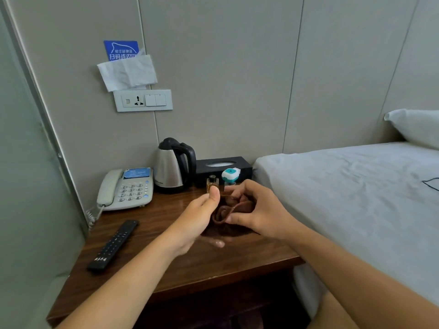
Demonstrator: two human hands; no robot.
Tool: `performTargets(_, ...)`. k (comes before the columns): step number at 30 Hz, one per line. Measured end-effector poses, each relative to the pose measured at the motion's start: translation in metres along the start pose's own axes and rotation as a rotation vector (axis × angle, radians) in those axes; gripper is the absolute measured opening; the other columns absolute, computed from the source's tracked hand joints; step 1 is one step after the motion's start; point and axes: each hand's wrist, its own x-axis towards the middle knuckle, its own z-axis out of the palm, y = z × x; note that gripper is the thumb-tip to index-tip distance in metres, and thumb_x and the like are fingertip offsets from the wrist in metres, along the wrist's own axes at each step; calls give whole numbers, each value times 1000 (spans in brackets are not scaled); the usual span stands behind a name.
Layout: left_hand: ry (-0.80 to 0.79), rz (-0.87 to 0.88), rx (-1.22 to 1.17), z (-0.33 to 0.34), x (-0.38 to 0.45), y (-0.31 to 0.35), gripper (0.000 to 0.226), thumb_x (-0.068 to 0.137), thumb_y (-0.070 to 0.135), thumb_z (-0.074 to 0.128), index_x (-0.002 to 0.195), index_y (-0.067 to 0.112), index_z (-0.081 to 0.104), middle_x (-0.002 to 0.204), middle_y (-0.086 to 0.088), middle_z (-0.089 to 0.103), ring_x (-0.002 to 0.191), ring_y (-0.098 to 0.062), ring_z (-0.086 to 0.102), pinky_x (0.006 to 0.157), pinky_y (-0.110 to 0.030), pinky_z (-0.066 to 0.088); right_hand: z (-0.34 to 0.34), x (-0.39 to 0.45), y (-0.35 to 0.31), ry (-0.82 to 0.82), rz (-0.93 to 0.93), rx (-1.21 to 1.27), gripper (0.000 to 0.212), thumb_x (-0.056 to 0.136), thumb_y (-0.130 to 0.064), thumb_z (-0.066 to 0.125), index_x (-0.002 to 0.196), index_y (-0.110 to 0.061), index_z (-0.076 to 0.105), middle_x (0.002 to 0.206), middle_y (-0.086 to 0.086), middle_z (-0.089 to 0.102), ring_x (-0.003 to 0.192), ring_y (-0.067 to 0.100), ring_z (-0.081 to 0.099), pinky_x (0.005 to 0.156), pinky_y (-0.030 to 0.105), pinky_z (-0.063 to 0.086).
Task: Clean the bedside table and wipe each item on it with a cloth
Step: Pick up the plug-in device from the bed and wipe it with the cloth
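Above the middle of the wooden bedside table (147, 262), both my hands hold a dark brown cloth (234, 211). My left hand (202, 219) grips its left side with the thumb up. My right hand (256, 210) pinches its bunched folds from the right. On the table stand a white telephone (126, 189), a steel kettle (173, 166), a black tissue box (223, 168), a small perfume bottle (212, 182) and a teal-and-white plug-in device (230, 175). A black remote (114, 245) lies at the front left.
A bed with a white sheet (356, 198) and a pillow (418, 127) borders the table on the right. On the wall above are a socket panel (142, 100), a blue sign (121, 49) and a paper tissue (128, 72). A padded wall closes the left side.
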Motion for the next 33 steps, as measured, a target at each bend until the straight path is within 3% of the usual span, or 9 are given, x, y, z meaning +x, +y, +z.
performTargets(2,65,42,-162,1,6,7,36,104,50,53,124,23,68,116,-12,76,104,-33,75,84,-51,63,-1,5,-2,-24,-74,-24,39,76,-29,89,108,-35,68,144,-15,57,136,3,51,111,44,49)
performTargets(4,173,98,-214,-2,11,10,20,102,28,63,119,22,71,115,-12,76,106,-29,74,84,-45,62,-3,5,-2,-70,-129,-48,46,75,-31,89,117,-39,71,155,-15,43,145,5,41,116,44,44)
performTargets(8,225,169,-240,-6,18,10,25,97,10,62,115,23,73,114,-13,75,106,-28,73,79,-39,59,-11,3,1,-274,-91,110,54,80,-39,78,132,-37,68,166,-13,26,153,7,27,124,50,30)
performTargets(11,234,190,-199,-6,22,8,28,97,8,60,116,24,72,114,-12,74,105,-27,72,78,-37,59,-16,6,6,-385,-38,396,64,76,-34,65,138,-17,65,168,-5,28,157,15,21,125,57,21)
performTargets(13,215,199,-198,-7,26,7,30,97,6,59,116,25,72,114,-13,74,105,-28,72,77,-37,58,-17,10,6,-273,44,540,64,74,-31,63,136,-11,65,157,3,47,152,24,34,122,54,30)
performTargets(16,126,251,-140,-7,29,7,35,97,2,57,121,23,70,117,-12,73,107,-27,72,82,-38,58,-21,20,5,-28,174,328,63,80,-32,73,140,-36,55,147,-2,56,129,17,60,109,44,50)
performTargets(20,63,282,-63,-7,33,15,34,98,-2,54,118,21,70,113,-9,73,101,-21,72,77,-33,58,-34,35,2,-181,205,137,35,91,-27,79,124,-20,70,112,-1,75,106,16,72,98,41,58)
performTargets(27,198,424,144,-11,40,31,19,97,2,66,102,18,73,87,2,75,84,-12,74,69,-22,57,-37,48,3,3,165,45,25,83,-17,85,93,-10,63,79,4,69,76,16,67,72,37,55)
performTargets(33,268,502,241,-15,48,40,26,94,-2,71,105,21,72,95,2,75,91,-10,73,76,-21,56,-43,60,3,65,190,-52,27,82,-17,85,97,-12,62,87,7,70,85,22,70,81,45,59)
